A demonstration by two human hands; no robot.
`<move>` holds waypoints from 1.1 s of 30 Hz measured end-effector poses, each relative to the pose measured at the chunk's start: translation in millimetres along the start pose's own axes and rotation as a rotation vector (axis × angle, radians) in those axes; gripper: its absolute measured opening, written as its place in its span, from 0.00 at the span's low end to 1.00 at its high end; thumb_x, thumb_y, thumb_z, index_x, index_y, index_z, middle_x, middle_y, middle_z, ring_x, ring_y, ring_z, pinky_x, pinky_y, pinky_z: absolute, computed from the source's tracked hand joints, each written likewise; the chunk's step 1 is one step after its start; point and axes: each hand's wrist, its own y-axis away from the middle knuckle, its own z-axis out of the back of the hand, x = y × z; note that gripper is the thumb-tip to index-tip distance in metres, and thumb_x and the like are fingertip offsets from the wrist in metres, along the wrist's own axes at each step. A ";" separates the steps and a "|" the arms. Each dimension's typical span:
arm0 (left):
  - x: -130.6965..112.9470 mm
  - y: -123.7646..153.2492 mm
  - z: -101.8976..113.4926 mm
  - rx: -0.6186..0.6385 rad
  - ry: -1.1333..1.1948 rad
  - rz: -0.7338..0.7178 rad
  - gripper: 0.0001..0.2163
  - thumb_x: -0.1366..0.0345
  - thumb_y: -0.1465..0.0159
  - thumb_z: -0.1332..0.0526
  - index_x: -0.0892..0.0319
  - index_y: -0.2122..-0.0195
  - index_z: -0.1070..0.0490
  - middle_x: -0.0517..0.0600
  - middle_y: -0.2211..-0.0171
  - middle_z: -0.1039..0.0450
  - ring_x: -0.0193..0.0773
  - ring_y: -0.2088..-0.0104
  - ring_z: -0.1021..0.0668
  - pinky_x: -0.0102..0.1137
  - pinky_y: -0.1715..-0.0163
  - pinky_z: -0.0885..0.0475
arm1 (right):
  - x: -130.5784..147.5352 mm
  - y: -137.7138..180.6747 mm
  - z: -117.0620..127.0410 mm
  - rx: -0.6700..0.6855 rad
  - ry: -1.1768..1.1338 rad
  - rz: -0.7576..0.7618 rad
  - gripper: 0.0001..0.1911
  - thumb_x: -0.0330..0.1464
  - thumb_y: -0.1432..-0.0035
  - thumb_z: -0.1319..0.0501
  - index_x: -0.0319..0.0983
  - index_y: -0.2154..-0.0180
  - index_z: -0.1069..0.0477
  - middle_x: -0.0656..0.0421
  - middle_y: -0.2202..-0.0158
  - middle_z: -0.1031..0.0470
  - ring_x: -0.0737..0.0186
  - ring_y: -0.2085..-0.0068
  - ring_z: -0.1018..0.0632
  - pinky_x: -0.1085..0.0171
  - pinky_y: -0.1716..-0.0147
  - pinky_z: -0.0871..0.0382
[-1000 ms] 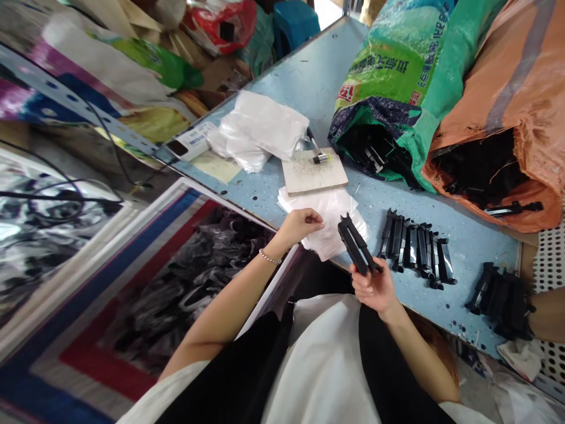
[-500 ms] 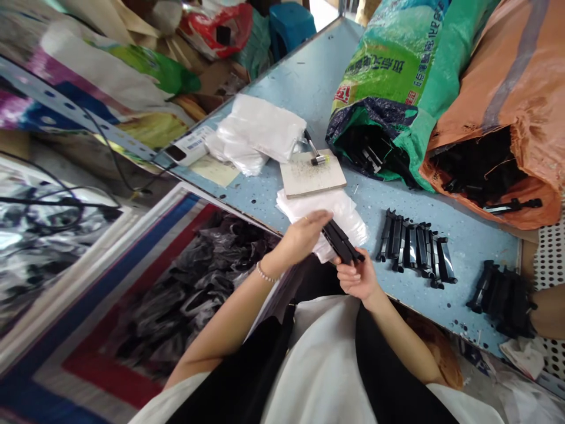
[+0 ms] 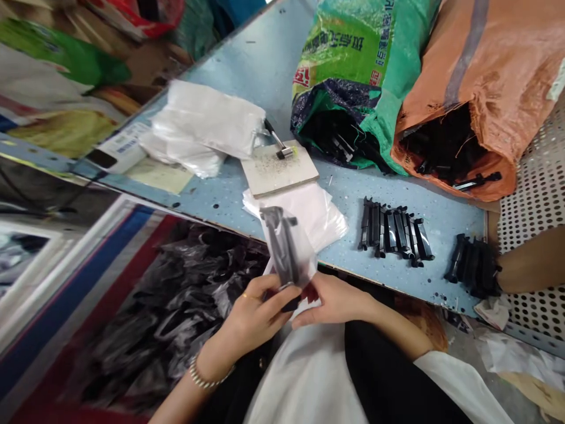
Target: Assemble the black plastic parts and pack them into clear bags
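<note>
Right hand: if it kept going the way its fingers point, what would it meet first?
The right hand points left, pinching the bagged black part at its lower end; straight on it would probably meet the left hand, whose fingers grip the same end.

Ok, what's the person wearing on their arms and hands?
Left hand has a thin gold ring and a beaded bracelet at the wrist, forearm bare. Right hand shows no jewellery; a white sleeve starts near the elbow.

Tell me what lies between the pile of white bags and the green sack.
In the head view, a small hammer lies there, its head resting on the far edge of the square board; the rest of the stretch is bare blue tabletop.
</note>
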 end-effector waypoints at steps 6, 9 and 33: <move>41.7 58.4 48.0 0.122 -0.139 0.454 0.07 0.61 0.32 0.39 0.53 0.57 0.23 0.48 0.63 0.27 0.31 0.76 0.25 0.26 0.71 0.25 | -28.4 19.6 58.0 -0.515 0.562 -0.187 0.29 0.44 0.31 0.42 0.38 0.34 0.34 0.47 0.51 0.23 0.48 0.54 0.23 0.50 0.52 0.29; 80.4 79.4 19.8 0.204 -0.211 0.564 0.11 0.58 0.34 0.41 0.57 0.60 0.21 0.52 0.62 0.25 0.36 0.74 0.23 0.31 0.70 0.23 | -61.9 22.7 80.8 -0.867 1.048 -0.394 0.35 0.44 0.32 0.43 0.28 0.33 0.39 0.34 0.39 0.32 0.35 0.44 0.31 0.42 0.48 0.35; 115.1 -100.6 -82.4 0.002 0.899 0.930 0.17 0.69 0.55 0.29 0.57 0.71 0.39 0.43 0.75 0.28 0.30 0.76 0.27 0.26 0.74 0.35 | -81.5 5.3 38.5 -0.032 -1.108 -0.157 0.25 0.48 0.42 0.38 0.33 0.58 0.24 0.51 0.67 0.20 0.72 0.80 0.39 0.68 0.81 0.45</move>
